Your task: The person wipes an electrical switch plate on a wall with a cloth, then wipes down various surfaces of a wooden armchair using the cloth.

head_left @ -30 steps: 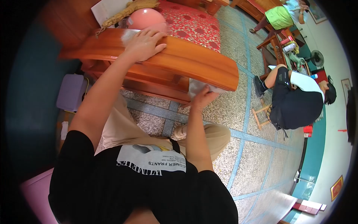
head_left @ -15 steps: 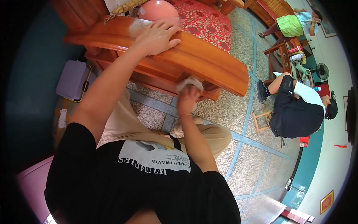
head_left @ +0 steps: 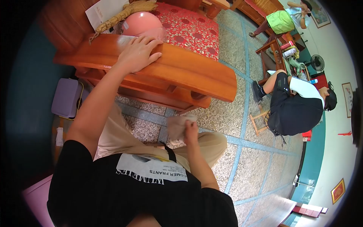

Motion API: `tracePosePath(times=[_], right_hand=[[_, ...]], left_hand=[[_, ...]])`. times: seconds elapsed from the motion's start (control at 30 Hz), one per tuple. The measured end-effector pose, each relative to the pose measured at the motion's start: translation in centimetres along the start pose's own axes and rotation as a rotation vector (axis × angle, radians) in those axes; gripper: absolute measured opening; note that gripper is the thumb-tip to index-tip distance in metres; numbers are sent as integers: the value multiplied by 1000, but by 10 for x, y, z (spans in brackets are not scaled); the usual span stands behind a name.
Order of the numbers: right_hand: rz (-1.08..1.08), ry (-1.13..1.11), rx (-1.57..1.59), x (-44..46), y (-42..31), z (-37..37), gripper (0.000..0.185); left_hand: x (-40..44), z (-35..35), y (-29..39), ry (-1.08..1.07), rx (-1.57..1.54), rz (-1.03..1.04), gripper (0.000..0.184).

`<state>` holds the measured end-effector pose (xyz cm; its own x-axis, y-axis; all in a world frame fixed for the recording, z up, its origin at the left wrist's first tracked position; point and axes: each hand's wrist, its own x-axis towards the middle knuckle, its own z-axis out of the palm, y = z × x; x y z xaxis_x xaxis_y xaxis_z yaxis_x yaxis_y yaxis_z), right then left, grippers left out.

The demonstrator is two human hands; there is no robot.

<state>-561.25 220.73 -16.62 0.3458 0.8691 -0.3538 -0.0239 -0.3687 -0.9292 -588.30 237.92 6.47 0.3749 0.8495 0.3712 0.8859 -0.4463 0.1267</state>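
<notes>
occupying the space between the wooden seat (head_left: 162,99) and the person's bent legs (head_left: 115,134), a pale, creased cloth (head_left: 176,128) is held in the right hand (head_left: 191,132), whose fingers are closed on one edge. the cloth is apart from the wood, seen against the speckled floor (head_left: 223,113) with its blue strips (head_left: 249,143). the left hand (head_left: 137,56) rests open, palm down, on the broad, glossy armrest (head_left: 193,73), its fingers slightly spread and gripping nothing. just beyond the left fingertips sits a pink rounded object (head_left: 143,25), with a straw brush (head_left: 121,16) beside it and a white sheet (head_left: 101,15) behind the brush. a red patterned cushion (head_left: 191,30) covers the seat. at the left, near the teal wall (head_left: 28,94), stands a purple box (head_left: 65,97). well apart on the right, a person in dark clothing and a cap (head_left: 297,115) sits bent forward on a low wooden stool (head_left: 261,114), near a table (head_left: 278,52) bearing assorted items and a dark fan (head_left: 317,62). at the top right, a second person in a green garment (head_left: 280,21) stands with hands raised near the head.
</notes>
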Motion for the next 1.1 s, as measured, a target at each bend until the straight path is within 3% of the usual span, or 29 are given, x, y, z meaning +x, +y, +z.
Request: tracePosePath(times=[0.07,0.13,0.17,0.2,0.23,0.3,0.33,0.43,0.47,0.5,0.53,0.57,0.6,0.7,0.83,0.9,0.97,1.1], right_hand=[[-11,174,371,15,-26,-21,20],[-214,271,351,26,-72,-52,17],[-204,430,396,26,-108,-64,20],[-417,480,456,32,-132,-78,25],[-460,484,472,32,-161,-88,25],[-757,470,238,14,-216,-103,26],[-793,484,248,2,-244,-100,26],[-605,327,-585,-16,-288,-91,21],[-800,294,-858,-14,-295,-80,20],[-1182,188,-1003,7,-293,-70,20],[-838,-81,-1307,17,-297,-55,32],[-987,-5,-1236,36,-263,-40,48],[-879,-9,-1354,35,-262,-31,58],[-987,-79,-1411,34,-270,10,57],[-1163,-267,-1228,24,-273,93,58],[-1139,-303,-1123,14,-280,138,58],[-1192,-307,-1110,9,-276,172,56],[-1319,-361,-1116,17,-270,230,53]], left_hand=[[0,-2,0,-2,-5,16,40],[-2,-1,-2,20,-10,21,40],[-2,1,-2,30,-23,33,40],[-2,2,-1,55,-12,45,40],[0,1,-2,64,-19,53,40],[-2,0,1,69,-43,61,40],[-1,-1,3,75,-55,59,41],[-2,-3,4,99,-95,41,43],[-2,-3,4,104,-114,38,44],[-3,-4,5,109,-120,43,44],[-3,-7,6,109,-143,37,45],[-3,-8,5,109,-165,29,46],[-3,-6,5,118,-169,29,46],[-2,-3,2,155,-285,6,46],[2,-1,-2,226,-459,0,43],[-1,-2,-6,283,-498,6,41],[-8,-8,-10,535,-853,-8,34],[-42,-27,-2,718,-856,-75,29]])
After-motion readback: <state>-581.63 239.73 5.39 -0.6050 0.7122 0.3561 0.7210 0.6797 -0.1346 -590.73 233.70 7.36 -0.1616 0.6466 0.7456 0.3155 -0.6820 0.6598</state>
